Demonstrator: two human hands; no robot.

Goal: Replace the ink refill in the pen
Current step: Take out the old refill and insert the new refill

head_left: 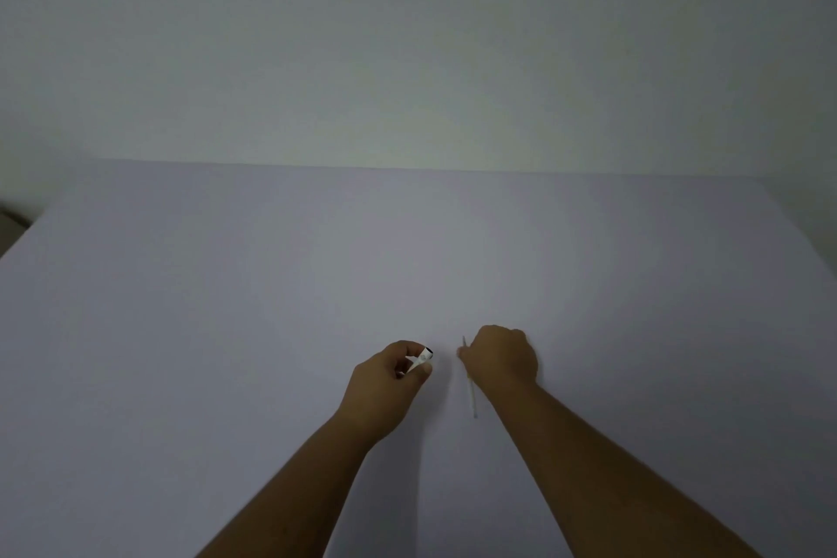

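Observation:
My left hand (pixel 389 381) is closed around a white pen barrel (pixel 419 360) with a black end that pokes out between thumb and fingers. To its right, my right hand (pixel 498 356) is curled into a fist around a thin pale ink refill (pixel 471 394). The refill runs nearly upright in the picture, with its short tip above the fingers and a longer length below the hand. A small gap separates the two hands, and the refill and barrel are apart. Most of the barrel is hidden in my left palm.
Both forearms reach over a plain white table (pixel 271 308). Its far edge meets a pale wall (pixel 407 59), and its left edge (pixel 18 240) and right edge (pixel 806 240) slant off at the sides.

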